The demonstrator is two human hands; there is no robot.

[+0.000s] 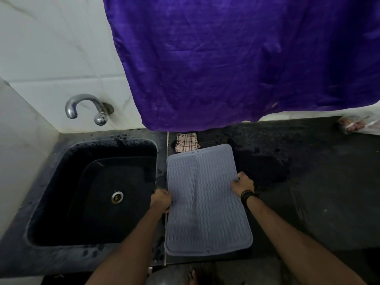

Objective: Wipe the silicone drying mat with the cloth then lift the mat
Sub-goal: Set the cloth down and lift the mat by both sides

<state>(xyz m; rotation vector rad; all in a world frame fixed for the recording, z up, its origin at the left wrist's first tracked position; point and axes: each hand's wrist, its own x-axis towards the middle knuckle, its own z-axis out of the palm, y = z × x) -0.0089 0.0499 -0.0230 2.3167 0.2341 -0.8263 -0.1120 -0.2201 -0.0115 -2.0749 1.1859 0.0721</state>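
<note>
Both forearms bare, no sleeves in view. Left hand (161, 199) carries no ring or band. Right hand (242, 185): dark multi-strand wristband (247, 195) at the wrist. One bare foot (192, 276) at six o'clock.

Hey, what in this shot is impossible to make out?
Head view only:
- Cloth: far part hidden under the purple fabric; near edge behind the mat.
- Left hand and right hand: fingertips tucked under the mat's edges.
- Bag: blurred, cut off by the right edge.
</note>
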